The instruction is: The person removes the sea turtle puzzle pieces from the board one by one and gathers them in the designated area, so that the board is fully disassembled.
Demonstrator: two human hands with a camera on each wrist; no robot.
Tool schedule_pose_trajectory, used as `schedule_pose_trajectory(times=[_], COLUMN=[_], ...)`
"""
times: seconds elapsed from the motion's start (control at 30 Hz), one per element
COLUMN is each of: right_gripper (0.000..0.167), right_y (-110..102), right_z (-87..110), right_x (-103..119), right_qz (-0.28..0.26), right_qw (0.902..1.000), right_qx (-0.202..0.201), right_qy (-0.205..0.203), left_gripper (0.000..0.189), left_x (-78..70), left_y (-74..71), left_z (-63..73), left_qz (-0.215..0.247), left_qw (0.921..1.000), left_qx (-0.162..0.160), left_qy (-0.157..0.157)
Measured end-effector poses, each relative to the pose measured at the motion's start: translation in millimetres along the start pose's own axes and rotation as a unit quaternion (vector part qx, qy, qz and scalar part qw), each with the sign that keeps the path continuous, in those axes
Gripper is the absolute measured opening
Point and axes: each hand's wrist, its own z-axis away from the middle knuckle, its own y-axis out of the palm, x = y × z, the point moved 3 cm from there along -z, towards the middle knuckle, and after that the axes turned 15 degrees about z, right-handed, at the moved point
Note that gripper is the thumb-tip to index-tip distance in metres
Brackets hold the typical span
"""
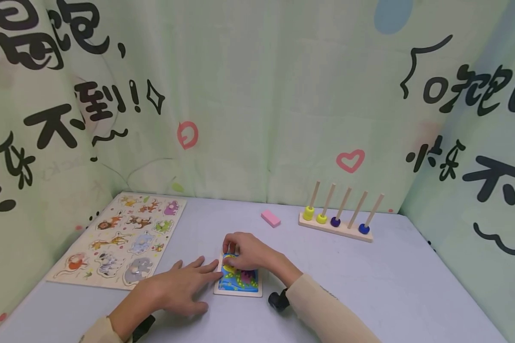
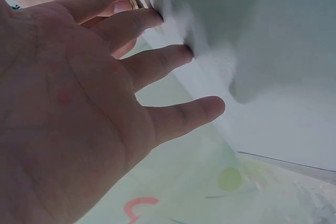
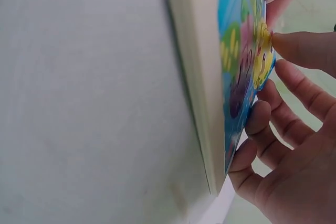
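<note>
Pinching, between curled fingers and thumb of the right grip (image 1: 248,252), a yellow puzzle piece with a blue edge (image 3: 263,59), seemingly tilted up from the board rather than lying flush. Working right over a small rectangular picture puzzle in a pale wooden frame (image 1: 239,286), set flat on the pale lavender-grey bench (image 1: 352,295) beneath the right grip. Steadying, by the look of it, the near-hand side of that frame with the left grip (image 1: 182,288), fingers spread apart, clamped on nothing, foremost fingertips touching the edge.

Judging by the blue, green and purple scene below the right grip, nearly complete: filled across most of the frame, with no bare gap plainly visible. Left to do, as far as can be judged: getting the yellow piece down flat in the far left part, under the fingers. Cannot tell whether any gap lies hidden beneath the right grip, nor whether every other piece sits fully seated.

Beyond the right grip, note a pink rectangular block (image 1: 271,218), and farther right a pale wooden bead stand with five upright pegs (image 1: 347,232). Left of the left grip, find a large pale wooden board of colourful animals (image 1: 124,255), apparently outside the present work.
</note>
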Motion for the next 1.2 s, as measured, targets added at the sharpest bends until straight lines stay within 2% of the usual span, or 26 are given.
schedule_pose_trajectory(times=[0.13,0.4,0.83,1.2], right_gripper=[0.011,0.019,0.018,0.016], right_y=[0.9,0.5,-1.9,-4.2], right_z=[0.5,2.6,5.7,7.2], right_x=[-2.7,-8.1,-9.4,-19.2], right_qz=[-0.016,-0.048,-0.057,-0.108], right_qw=[0.9998,0.9985,0.9981,0.9939], right_qx=[0.000,-0.005,-0.011,-0.007], right_qy=[0.009,0.025,0.017,0.021], left_gripper=[0.073,0.076,0.076,0.079], left_x=[-0.7,-2.7,-2.7,-5.8], left_y=[-0.1,-0.3,1.4,5.6], left_z=[0.1,1.7,0.4,-0.9], left_qz=[0.002,-0.001,-0.006,-0.015], left_qw=[1.0000,1.0000,0.9999,0.9998], left_qx=[0.002,-0.003,-0.009,-0.007], left_qy=[-0.002,-0.001,0.000,-0.011])
